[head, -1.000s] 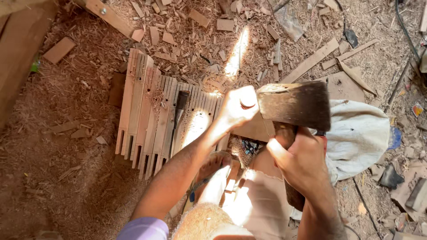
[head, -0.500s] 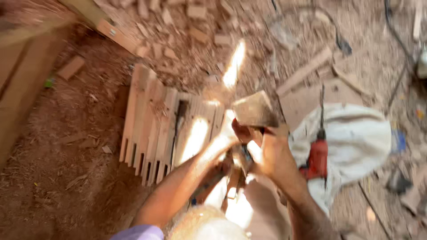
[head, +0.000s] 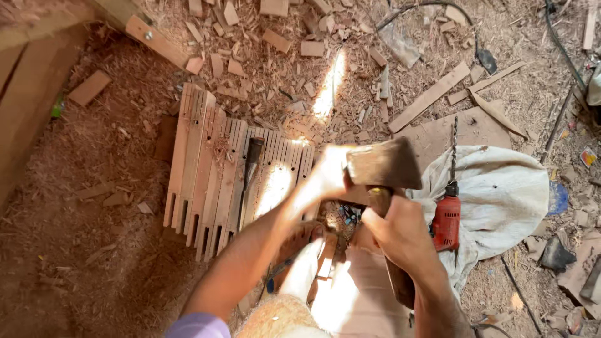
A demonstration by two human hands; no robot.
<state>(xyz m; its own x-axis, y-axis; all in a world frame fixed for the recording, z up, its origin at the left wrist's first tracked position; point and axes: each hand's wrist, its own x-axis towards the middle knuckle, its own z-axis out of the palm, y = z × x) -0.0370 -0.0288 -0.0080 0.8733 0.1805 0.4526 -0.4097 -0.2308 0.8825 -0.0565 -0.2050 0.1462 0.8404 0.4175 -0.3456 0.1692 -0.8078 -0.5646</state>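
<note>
My right hand [head: 400, 235] grips the handle of a wooden mallet [head: 385, 164], whose dark block head sits just right of my left hand [head: 328, 175]. My left hand is blurred, its fingers curled into a fist around a tool that the mallet head hides. Both hands are over a pale wooden workpiece [head: 357, 294] between my legs. A row of slotted wooden slats [head: 206, 169] lies to the left, with a dark-handled chisel [head: 252, 159] resting on it.
A red electric drill [head: 446, 219] with a long bit lies on a white cloth [head: 507, 194] at the right. Offcuts and shavings [head: 275, 44] litter the ground. A flat board [head: 479, 128], a black cable [head: 563, 50] and a timber beam [head: 25, 100] border the spot.
The mallet head dropped from close to the camera down to the left hand. The view shifted, bringing the red drill into sight. The slats and chisel stayed put.
</note>
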